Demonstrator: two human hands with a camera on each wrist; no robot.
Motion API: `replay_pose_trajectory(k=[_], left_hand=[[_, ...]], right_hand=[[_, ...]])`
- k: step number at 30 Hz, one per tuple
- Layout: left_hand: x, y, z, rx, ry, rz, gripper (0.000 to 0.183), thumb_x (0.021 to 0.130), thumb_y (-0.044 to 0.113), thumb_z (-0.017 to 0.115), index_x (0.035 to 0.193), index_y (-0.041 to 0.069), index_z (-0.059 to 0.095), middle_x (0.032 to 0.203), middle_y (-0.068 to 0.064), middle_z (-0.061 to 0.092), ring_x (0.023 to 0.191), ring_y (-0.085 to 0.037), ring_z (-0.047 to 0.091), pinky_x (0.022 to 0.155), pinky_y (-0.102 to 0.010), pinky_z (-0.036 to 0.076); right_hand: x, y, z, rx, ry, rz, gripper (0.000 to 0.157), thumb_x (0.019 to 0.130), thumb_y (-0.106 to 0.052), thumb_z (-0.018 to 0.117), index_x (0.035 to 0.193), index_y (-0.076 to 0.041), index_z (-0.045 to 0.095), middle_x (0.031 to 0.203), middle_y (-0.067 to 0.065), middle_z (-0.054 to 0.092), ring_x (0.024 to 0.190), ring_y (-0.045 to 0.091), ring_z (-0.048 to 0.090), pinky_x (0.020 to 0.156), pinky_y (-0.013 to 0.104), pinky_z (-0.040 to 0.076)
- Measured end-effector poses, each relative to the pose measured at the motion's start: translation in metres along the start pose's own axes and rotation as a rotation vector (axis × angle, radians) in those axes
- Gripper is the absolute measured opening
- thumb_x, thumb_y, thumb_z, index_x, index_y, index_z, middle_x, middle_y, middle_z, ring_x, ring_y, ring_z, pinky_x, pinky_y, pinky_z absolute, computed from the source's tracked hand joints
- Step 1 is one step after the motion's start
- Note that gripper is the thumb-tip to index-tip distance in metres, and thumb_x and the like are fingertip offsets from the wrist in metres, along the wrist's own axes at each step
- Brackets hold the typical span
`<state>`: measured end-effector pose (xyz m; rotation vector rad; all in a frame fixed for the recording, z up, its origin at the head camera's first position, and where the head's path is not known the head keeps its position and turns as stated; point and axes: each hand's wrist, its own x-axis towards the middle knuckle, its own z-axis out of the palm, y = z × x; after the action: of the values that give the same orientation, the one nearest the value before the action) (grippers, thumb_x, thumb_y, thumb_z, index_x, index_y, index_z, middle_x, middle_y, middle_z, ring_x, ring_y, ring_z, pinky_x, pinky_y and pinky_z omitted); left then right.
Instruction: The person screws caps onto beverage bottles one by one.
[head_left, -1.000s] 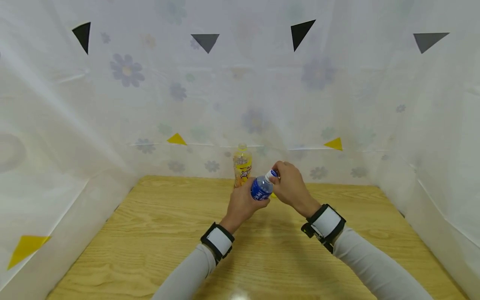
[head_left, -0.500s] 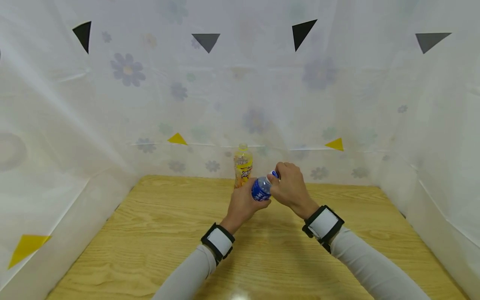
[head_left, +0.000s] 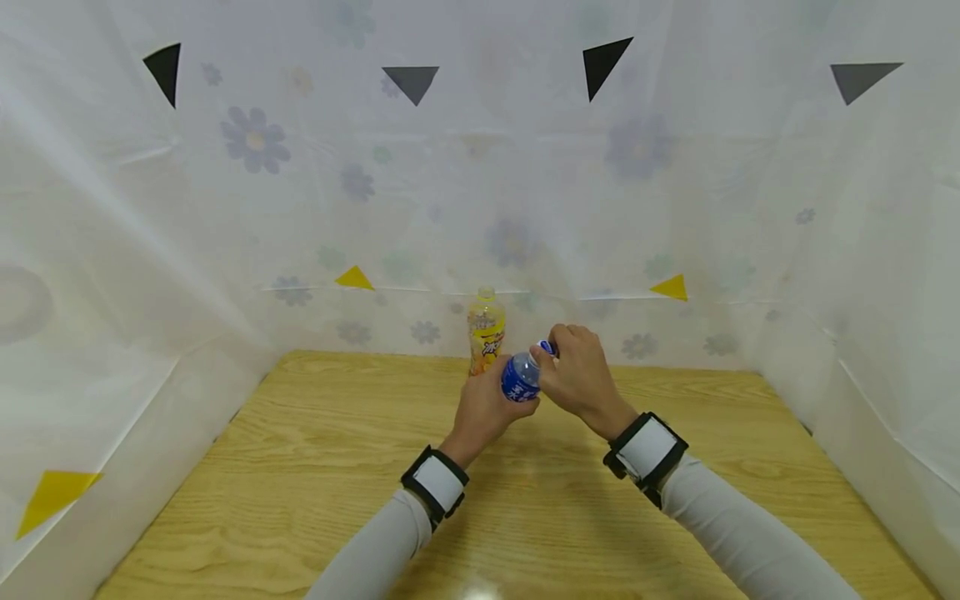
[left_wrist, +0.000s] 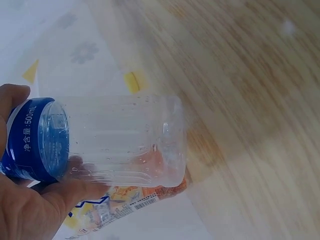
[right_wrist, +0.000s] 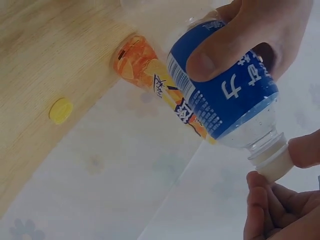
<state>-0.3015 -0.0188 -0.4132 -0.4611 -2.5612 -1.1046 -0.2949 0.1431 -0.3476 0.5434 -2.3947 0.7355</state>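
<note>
Bottle (head_left: 520, 379) in clear plastic with a blue label is in your left grip (head_left: 483, 407), fingers and thumb curled round the label, tilted above the wooden desk (head_left: 337, 467) with its neck leaning toward your right side. Your right grip (head_left: 581, 371) pinches the white cap (right_wrist: 272, 165) between thumb and fingers; the cap sits on the bottle's neck. Droplets dot the clear lower wall in your left wrist view. Just behind your left grip, a yellow-and-orange bottle (head_left: 487, 329) stands upright near the desk's far edge. Your right wrist view shows a yellow cap (right_wrist: 61, 110) lying on the desk, apart from that second bottle. A flower-printed curtain (head_left: 450, 183) hangs beyond.
</note>
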Motion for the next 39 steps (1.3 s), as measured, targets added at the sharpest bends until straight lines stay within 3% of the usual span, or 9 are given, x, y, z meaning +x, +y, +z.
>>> replay_pose_trajectory(k=[2,5,8,10,16,30,39], left_hand=[[0.000,0.000,0.000,0.005,0.002,0.000,0.062,0.079,0.036,0.087,0.130,0.014,0.060,0.111,-0.007,0.073,0.098,-0.022,0.071,0.081,-0.038,0.058],[-0.001,0.000,-0.001,0.001,-0.003,-0.009,0.062,0.078,0.036,0.087,0.130,0.015,0.060,0.111,-0.007,0.073,0.098,-0.022,0.071,0.080,-0.038,0.058],[-0.001,-0.001,-0.001,-0.003,-0.008,-0.018,0.063,0.078,0.037,0.087,0.131,0.016,0.060,0.112,-0.007,0.073,0.099,-0.023,0.071,0.080,-0.039,0.058],[-0.001,-0.001,-0.001,-0.007,-0.009,-0.018,0.064,0.078,0.036,0.087,0.133,0.015,0.060,0.113,-0.008,0.073,0.099,-0.024,0.072,0.080,-0.040,0.058],[0.001,-0.001,-0.002,-0.003,-0.015,-0.006,0.065,0.079,0.037,0.086,0.134,0.015,0.059,0.113,-0.008,0.073,0.098,-0.023,0.072,0.080,-0.040,0.058],[0.001,0.000,-0.002,-0.021,-0.001,0.000,0.063,0.078,0.035,0.088,0.132,0.016,0.060,0.114,-0.008,0.072,0.100,-0.024,0.071,0.082,-0.041,0.057],[0.000,0.000,0.000,-0.017,0.005,-0.009,0.065,0.078,0.036,0.088,0.132,0.015,0.060,0.114,-0.007,0.073,0.100,-0.024,0.071,0.082,-0.041,0.057]], right_hand=[[-0.001,-0.003,-0.002,-0.008,-0.026,0.038,0.026,0.095,-0.022,0.067,0.082,-0.003,0.057,0.075,0.011,0.055,0.072,0.027,0.050,0.074,0.043,0.039],[-0.002,-0.008,-0.006,-0.004,-0.081,0.103,0.033,0.097,-0.029,0.067,0.106,0.003,0.064,0.093,0.018,0.064,0.088,0.035,0.059,0.086,0.055,0.043],[-0.002,-0.011,-0.011,0.014,-0.141,0.127,0.049,0.096,-0.028,0.069,0.133,0.003,0.058,0.110,0.023,0.066,0.104,0.042,0.060,0.094,0.062,0.043],[-0.001,-0.013,-0.013,0.021,-0.170,0.108,0.051,0.096,-0.020,0.068,0.141,0.001,0.055,0.114,0.024,0.067,0.107,0.043,0.061,0.092,0.060,0.047],[0.002,-0.012,-0.016,0.056,-0.189,0.039,0.033,0.095,0.003,0.060,0.127,0.002,0.064,0.115,0.023,0.070,0.102,0.038,0.067,0.083,0.051,0.057],[0.002,-0.007,-0.009,0.090,-0.103,0.039,0.020,0.092,0.005,0.064,0.112,0.007,0.066,0.100,0.020,0.068,0.089,0.033,0.064,0.076,0.048,0.054],[0.002,-0.010,-0.007,0.064,-0.094,0.060,0.016,0.090,0.006,0.066,0.106,0.006,0.064,0.097,0.020,0.067,0.091,0.036,0.064,0.081,0.050,0.054]])
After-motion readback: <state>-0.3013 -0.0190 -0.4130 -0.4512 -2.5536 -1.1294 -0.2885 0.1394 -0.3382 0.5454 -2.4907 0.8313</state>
